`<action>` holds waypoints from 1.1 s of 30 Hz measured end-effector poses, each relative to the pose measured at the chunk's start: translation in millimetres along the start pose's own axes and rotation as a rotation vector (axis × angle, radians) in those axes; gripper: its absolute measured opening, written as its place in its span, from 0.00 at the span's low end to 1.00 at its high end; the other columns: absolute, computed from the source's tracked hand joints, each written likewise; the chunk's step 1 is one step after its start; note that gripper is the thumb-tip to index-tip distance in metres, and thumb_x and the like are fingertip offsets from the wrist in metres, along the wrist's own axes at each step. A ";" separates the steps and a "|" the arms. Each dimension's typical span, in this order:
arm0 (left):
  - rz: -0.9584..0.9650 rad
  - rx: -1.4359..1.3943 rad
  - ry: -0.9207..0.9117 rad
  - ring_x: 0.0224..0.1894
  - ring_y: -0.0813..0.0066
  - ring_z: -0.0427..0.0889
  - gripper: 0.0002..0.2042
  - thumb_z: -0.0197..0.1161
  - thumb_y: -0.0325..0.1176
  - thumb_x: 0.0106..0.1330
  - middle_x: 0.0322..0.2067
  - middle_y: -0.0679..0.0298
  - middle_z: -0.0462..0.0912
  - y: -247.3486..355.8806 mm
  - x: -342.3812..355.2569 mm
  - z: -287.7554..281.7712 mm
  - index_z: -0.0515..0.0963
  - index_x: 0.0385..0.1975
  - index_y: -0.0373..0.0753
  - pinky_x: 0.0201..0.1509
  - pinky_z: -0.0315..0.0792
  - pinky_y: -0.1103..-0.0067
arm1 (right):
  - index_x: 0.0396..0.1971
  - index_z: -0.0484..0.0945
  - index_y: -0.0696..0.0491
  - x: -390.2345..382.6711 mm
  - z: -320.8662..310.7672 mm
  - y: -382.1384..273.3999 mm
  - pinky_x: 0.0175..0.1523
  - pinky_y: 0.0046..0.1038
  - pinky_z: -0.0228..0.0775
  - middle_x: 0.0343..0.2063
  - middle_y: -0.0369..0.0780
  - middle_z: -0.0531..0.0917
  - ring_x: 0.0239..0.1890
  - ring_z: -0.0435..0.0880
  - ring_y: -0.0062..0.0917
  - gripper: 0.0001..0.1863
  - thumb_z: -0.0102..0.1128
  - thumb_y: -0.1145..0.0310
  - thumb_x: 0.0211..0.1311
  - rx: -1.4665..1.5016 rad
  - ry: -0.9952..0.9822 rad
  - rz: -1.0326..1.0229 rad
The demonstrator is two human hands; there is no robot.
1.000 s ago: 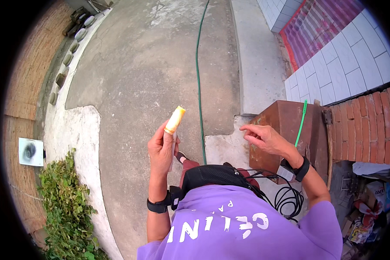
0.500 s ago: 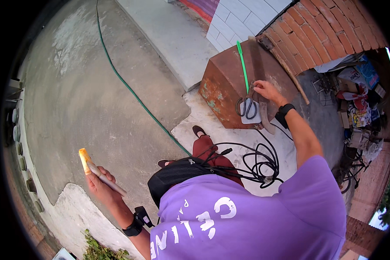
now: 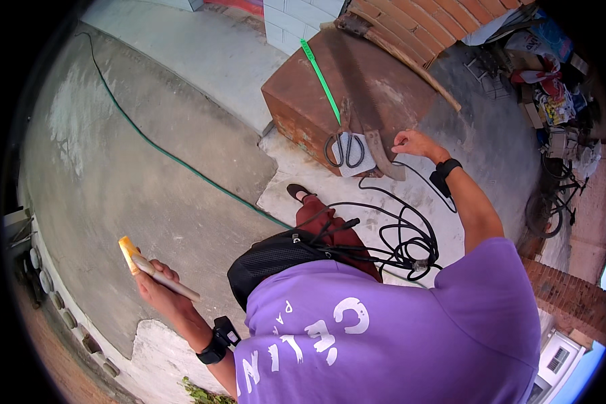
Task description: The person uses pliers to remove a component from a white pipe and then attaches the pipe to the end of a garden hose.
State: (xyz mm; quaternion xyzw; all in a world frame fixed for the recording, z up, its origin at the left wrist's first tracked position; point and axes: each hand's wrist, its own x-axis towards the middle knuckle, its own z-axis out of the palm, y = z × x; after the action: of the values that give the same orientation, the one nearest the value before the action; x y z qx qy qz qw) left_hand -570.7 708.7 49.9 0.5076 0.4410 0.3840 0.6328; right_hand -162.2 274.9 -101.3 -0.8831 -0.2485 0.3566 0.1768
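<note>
In my left hand, at lower left, is a pale stick-like object with a yellow end, gripped in my fingers. My right hand hovers at the front right of a rusty metal box, fingers loosely bent and apparently empty, beside the handle of an old saw. On the box, dark-handled scissors rest on a pale pad, with a bright green strip reaching back from them and a wooden-handled tool along the rear edge.
A black bag is at my waist, with loose coils of black cable to its right. A green hose crosses the concrete. A white-tiled wall, brickwork, piled clutter and a bicycle stand around.
The view has swung right and down toward the box. My right hand moved onto the scissors area, then rightward past the saw handle. My left hand keeps its hold, now lower left.
</note>
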 end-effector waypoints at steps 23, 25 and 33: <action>-0.096 0.032 -0.108 0.17 0.86 0.64 0.18 0.41 0.40 0.69 0.20 0.69 0.67 -3.7 13.2 59.4 0.64 0.53 0.38 0.17 0.58 0.88 | 0.29 0.78 0.59 -63.5 47.6 85.6 0.22 0.19 0.68 0.21 0.41 0.80 0.20 0.81 0.23 0.09 0.59 0.69 0.51 0.478 -0.070 0.524; -0.106 0.035 -0.087 0.17 0.85 0.64 0.18 0.40 0.40 0.69 0.21 0.68 0.68 -5.1 13.8 59.8 0.63 0.54 0.37 0.17 0.58 0.88 | 0.29 0.78 0.60 -77.7 59.3 60.2 0.24 0.19 0.69 0.20 0.41 0.80 0.19 0.79 0.22 0.09 0.60 0.71 0.48 0.405 -0.412 0.573; -0.107 0.058 -0.109 0.16 0.85 0.65 0.16 0.41 0.41 0.69 0.20 0.68 0.69 -6.4 17.6 72.9 0.66 0.48 0.37 0.16 0.58 0.88 | 0.47 0.70 0.51 -102.8 83.5 34.7 0.43 0.25 0.69 0.36 0.36 0.79 0.40 0.77 0.20 0.20 0.60 0.60 0.55 1.295 -0.085 0.603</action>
State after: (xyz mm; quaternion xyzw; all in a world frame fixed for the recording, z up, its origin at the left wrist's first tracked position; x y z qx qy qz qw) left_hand -495.8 701.8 47.6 0.5215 0.4434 0.3085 0.6605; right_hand -275.2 199.9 -119.6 -0.6164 0.2615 0.5000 0.5493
